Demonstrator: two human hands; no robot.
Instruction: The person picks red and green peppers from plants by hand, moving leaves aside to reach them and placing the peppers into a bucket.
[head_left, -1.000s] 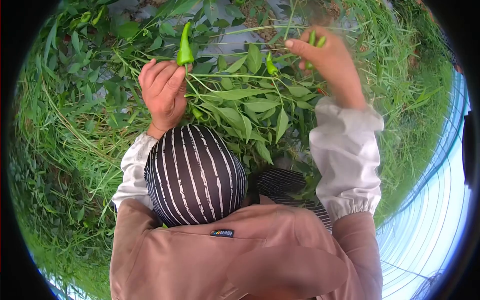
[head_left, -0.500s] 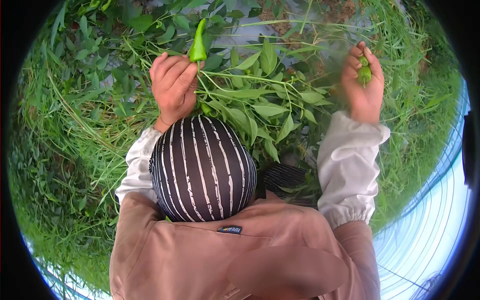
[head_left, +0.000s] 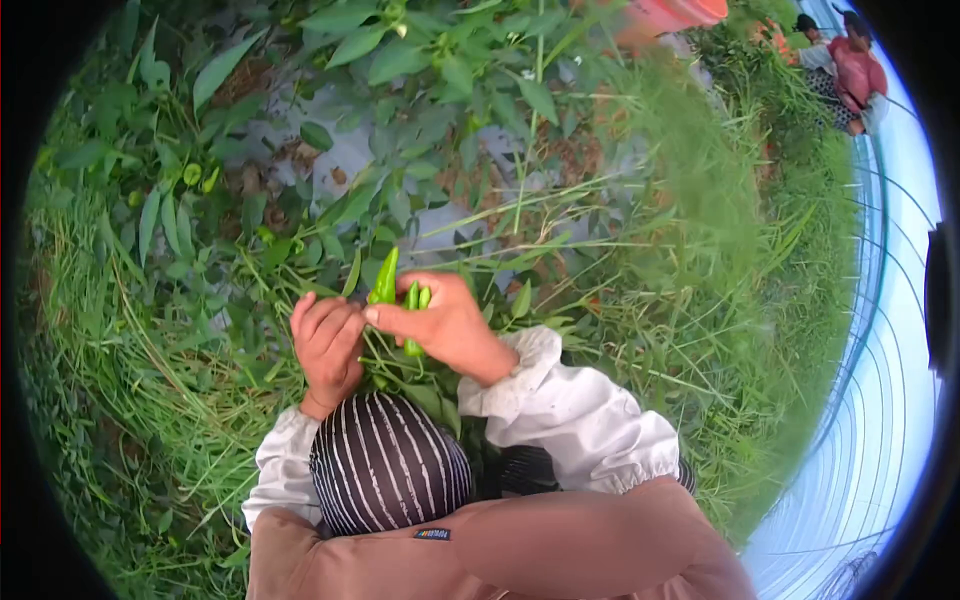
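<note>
Both of my hands meet above my striped knee. My left hand (head_left: 332, 345) is closed around a green stem, with its fingertips beside the base of an upright green pepper (head_left: 383, 278). Touching that pepper's base, the thumb of my right hand (head_left: 440, 318) reaches across to the left hand. Several smaller green peppers (head_left: 413, 318) are wrapped in the right hand's fingers. Leafy stems (head_left: 400, 372) hang below the hands, in front of the knee.
Pepper plants (head_left: 400, 60) and tall grass (head_left: 130, 330) surround me. Small peppers (head_left: 192, 175) hang at the upper left. A pinkish-red container (head_left: 675, 14) stands at the top. At the far upper right are people (head_left: 858, 75) beside the plants.
My right hand has come from the far right to my left hand, carrying its peppers. The view has shifted, bringing the red container and other people into sight.
</note>
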